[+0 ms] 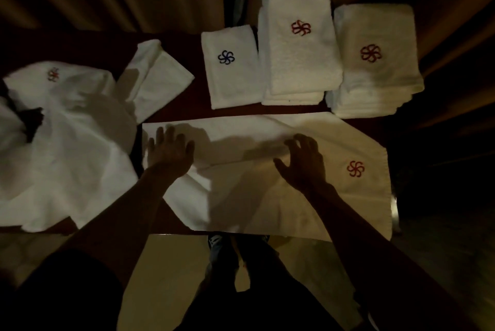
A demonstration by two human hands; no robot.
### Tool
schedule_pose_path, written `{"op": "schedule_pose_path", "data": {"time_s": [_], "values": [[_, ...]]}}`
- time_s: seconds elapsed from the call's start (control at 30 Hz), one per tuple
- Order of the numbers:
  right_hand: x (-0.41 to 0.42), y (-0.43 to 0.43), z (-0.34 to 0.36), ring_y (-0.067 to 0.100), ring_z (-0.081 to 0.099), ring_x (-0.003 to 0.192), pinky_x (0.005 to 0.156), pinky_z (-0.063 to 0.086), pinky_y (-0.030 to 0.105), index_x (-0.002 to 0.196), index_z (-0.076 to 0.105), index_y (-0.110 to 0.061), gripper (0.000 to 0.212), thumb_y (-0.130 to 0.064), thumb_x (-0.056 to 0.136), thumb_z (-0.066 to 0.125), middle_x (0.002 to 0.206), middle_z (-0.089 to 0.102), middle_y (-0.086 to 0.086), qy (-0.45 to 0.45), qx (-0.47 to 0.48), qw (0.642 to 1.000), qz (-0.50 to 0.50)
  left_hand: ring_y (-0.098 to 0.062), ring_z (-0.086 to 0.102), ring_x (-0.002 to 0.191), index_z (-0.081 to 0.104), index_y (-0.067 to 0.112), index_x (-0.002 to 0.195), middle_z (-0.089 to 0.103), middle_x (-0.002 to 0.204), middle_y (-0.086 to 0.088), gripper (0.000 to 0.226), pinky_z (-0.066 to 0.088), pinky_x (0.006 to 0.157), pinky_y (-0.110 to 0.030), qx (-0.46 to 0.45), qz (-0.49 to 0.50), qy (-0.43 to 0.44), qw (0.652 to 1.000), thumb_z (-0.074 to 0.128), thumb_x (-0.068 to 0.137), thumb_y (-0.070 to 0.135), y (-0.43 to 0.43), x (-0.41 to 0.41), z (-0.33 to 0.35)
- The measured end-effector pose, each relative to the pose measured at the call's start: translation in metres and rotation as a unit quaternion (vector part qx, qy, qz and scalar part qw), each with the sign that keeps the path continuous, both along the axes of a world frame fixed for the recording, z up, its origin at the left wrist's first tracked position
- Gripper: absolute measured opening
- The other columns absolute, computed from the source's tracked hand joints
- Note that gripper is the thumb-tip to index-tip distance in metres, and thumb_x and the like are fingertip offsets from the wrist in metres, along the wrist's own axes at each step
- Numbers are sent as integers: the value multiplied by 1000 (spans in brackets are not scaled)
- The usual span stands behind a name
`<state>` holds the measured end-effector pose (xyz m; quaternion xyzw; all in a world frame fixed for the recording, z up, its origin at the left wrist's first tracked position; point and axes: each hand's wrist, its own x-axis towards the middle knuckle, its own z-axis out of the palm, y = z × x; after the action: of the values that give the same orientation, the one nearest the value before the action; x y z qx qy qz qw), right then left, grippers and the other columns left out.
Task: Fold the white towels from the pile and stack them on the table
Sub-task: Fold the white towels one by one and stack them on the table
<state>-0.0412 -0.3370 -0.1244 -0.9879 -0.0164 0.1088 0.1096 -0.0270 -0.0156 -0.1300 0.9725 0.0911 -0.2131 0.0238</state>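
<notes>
**Three stacks up, one towel under the hands**

One spread towel (267,197) lies lengthwise along the near edge of the tabletop (182,108), red emblem at its right end. It is laid flat, presumably for smoothing ahead of the first fold.

Left hand (170,151): fingers straight, palm down on the towel's left end, holding nothing; likely pinning the cloth. Right hand (302,162): fingers spread and arched, tips on the cloth near the middle, no cloth visibly gripped. A crease runs between the two hands.

Count, far edge, left to right:
- blue-emblem stack (230,76), low
- middle stack (300,68), several layers
- right stack (375,81), several layers

Three in all, just beside one another and apart from the working strip. Layers are too dim to count.

One loosely folded towel (158,81) lies slantwise between the stacks and the pile. One unfolded pile (67,148) sits at left, near the left hand, probably kept there for the next pick. Towels in it cannot be counted.

Emblems showing: four red, one blue.
</notes>
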Motion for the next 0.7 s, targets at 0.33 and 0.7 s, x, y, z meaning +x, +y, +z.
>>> {"op": "schedule_pose_path", "data": {"time_s": [0.33,0.7], "values": [[46,7,-15,34,18,150,114,31,59,153,29,-31,62,-50,98,50,164,21,3,152,-6,988,18,-32,9,151,21,17,157,15,164,-7,74,16,119,-59,-75,-2,-2,997,59,96,32,38,23,-19],[55,-7,-6,37,53,124,102,44,45,157,20,-34,71,-18,98,55,142,49,16,169,44,980,-92,-42,35,134,59,19,130,43,142,-18,49,29,113,-57,-61,9,-13,998,67,83,27,57,39,-19]]}}
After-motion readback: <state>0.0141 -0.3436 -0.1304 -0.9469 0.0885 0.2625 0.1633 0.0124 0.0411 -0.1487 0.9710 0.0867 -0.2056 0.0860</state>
